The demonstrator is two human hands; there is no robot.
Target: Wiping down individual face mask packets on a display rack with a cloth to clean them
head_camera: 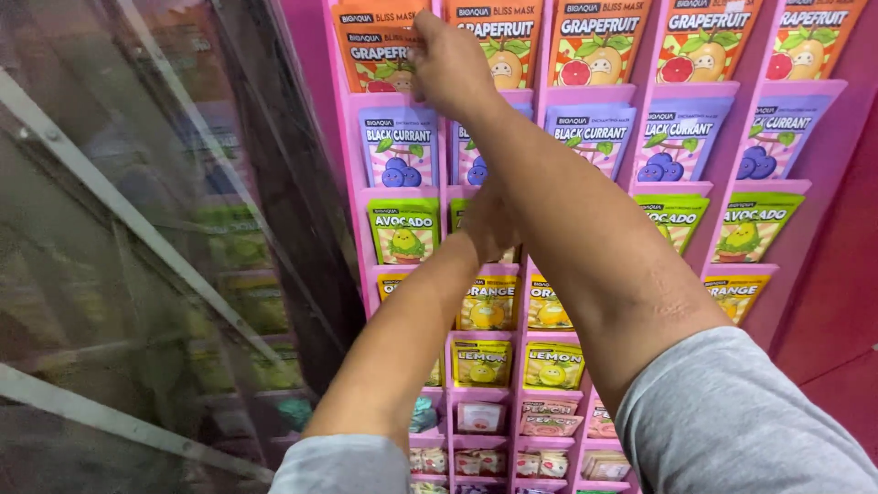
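Gripping an orange sachet, right hand fingers pinch its edge.

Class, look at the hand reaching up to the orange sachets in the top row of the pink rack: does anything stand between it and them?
Nothing visible does. The right hand already touches the orange sachets in the pink rack.

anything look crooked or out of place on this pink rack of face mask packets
Mostly tidy. The one oddity is the top-left pocket: the orange packets there sit tilted and fanned out, not squared like the rows beside them. The right hand is on them; the left hand sits lower, at the green row, partly hidden behind the right forearm.
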